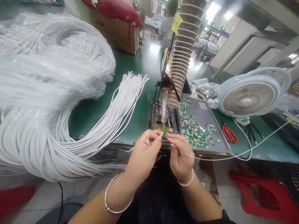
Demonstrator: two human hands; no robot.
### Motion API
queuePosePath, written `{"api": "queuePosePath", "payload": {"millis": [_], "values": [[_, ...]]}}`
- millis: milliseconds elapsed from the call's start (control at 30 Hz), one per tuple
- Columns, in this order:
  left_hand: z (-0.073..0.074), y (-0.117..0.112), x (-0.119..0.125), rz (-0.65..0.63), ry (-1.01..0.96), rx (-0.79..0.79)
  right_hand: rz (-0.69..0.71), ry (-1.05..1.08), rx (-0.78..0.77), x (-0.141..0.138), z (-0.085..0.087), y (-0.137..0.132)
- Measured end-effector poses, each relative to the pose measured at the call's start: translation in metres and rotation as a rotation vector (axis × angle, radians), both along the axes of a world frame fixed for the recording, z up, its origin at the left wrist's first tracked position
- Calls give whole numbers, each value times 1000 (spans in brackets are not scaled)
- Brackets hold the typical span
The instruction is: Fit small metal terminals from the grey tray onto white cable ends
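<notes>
Two bare hands work together at the front edge of a green tabletop (pixel 133 77), and the work in hand seems to be joining a thin white cable (pixel 210 157) to a small green piece (pixel 165 133). The left hand (pixel 143 152) and the right hand (pixel 179 154) come close together, almost touching at the fingertips. The fingers (pixel 156 134) of the left hand are closed in a tight pinch, and they seem to hold the small green piece, though it is too small to be fully sure. The fingers (pixel 172 138) of the right hand are also closed, and they pinch the thin white cable just beside this piece. The small green piece is held in the air, just in front of a soldering iron (pixel 164 109), which stands upright in a holder above a yellow-green board (pixel 161 129). To the right, a metal tray (pixel 218 137) carries many similar green and silver pieces. To the left lies a big bundle of white cables (pixel 53 93). Red scissors (pixel 229 133) and a small fan (pixel 247 99) stand further right, and a co-worker (pixel 166 31) sits far away
</notes>
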State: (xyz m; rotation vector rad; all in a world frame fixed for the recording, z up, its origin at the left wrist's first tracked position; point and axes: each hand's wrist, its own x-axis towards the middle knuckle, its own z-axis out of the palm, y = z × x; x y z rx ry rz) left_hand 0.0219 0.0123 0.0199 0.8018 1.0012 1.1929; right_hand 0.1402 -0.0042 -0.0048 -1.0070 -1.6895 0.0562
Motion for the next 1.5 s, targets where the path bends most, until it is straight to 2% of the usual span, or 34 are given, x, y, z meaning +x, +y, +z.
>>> {"api": "queuePosePath", "payload": {"millis": [667,1267,1500], "values": [[7,4,3,28,-45,11,-26,-43,75,-3,4,9],[14,3,1,36,-38,19,-43,-51,64,-4,7,9],[11,3,1,37,-40,24,-34,-55,53,-5,5,8]]}}
